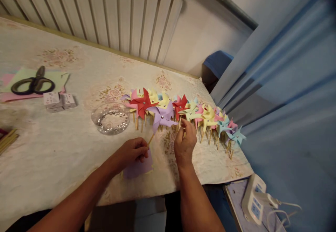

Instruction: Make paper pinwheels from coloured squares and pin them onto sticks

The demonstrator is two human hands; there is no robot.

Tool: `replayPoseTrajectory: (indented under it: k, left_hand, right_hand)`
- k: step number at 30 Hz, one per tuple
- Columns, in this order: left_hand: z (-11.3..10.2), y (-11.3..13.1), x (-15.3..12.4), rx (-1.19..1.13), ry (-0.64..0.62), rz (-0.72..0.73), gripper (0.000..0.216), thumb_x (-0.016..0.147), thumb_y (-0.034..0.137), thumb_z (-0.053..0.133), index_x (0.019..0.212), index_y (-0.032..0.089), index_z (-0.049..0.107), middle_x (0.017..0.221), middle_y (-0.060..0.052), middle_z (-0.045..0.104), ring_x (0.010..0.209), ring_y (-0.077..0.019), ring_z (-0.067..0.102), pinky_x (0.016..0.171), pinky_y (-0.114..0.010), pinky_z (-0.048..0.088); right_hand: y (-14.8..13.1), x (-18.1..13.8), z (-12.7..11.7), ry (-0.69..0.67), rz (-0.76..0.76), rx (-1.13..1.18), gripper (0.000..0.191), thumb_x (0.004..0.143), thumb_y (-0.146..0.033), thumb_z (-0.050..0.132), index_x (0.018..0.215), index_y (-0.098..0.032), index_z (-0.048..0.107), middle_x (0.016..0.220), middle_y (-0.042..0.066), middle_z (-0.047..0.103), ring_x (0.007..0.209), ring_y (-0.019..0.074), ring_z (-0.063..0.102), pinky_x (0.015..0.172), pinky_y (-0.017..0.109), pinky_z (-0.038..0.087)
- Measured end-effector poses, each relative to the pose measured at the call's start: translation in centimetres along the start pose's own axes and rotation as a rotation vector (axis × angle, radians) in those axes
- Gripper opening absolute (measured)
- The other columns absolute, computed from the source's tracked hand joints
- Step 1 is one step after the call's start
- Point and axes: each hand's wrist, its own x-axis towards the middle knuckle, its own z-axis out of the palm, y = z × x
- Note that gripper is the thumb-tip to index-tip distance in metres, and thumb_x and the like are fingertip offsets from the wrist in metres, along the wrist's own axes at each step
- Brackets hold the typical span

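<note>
My left hand is closed around the wooden stick of a purple paper pinwheel, which tilts up and to the right. A square of purple paper lies on the table beneath that hand. My right hand has its fingers curled together by the stick of a red pinwheel. Whether they grip that stick I cannot tell. Several finished pinwheels lie in a row on both sides, among them another red pinwheel, a yellow pinwheel and a light blue pinwheel.
Left of the row is a round clear container of small shiny pieces. Two small white boxes sit near black-handled scissors on coloured paper sheets. Sticks lie at the left edge. A power strip rests lower right, beside a blue curtain.
</note>
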Motion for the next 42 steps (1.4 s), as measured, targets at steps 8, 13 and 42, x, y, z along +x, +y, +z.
replayPoseTrajectory:
  k: [8, 13, 42]
  left_hand:
    - [0.0, 0.0, -0.1, 0.017, -0.013, -0.008, 0.031, 0.065, 0.047, 0.067, 0.071, 0.019, 0.054, 0.065, 0.000, 0.064, 0.054, -0.0130, 0.055, 0.055, -0.026, 0.038]
    - [0.0, 0.2, -0.2, 0.019, -0.014, -0.015, 0.029, 0.065, 0.046, 0.066, 0.070, 0.020, 0.054, 0.064, 0.000, 0.063, 0.054, -0.0126, 0.053, 0.055, -0.026, 0.037]
    - [0.0, -0.3, 0.3, -0.020, 0.044, -0.004, 0.031, 0.064, 0.046, 0.068, 0.071, 0.019, 0.055, 0.064, -0.001, 0.067, 0.054, -0.0137, 0.057, 0.054, -0.026, 0.038]
  right_hand:
    - [0.4, -0.8, 1.0, -0.127, -0.013, 0.036, 0.032, 0.091, -0.012, 0.040, 0.107, -0.019, 0.066, 0.102, 0.011, 0.070, 0.100, 0.0226, 0.064, 0.090, 0.041, 0.052]
    - [0.8, -1.0, 1.3, -0.128, 0.109, 0.073, 0.035, 0.092, -0.016, 0.040, 0.116, -0.017, 0.066, 0.103, 0.011, 0.071, 0.093, 0.0212, 0.067, 0.087, 0.039, 0.053]
    - [-2.4, -2.3, 1.7, -0.352, 0.300, 0.289, 0.029, 0.088, -0.020, 0.045, 0.101, -0.020, 0.071, 0.083, 0.003, 0.073, 0.072, 0.0166, 0.069, 0.069, 0.028, 0.052]
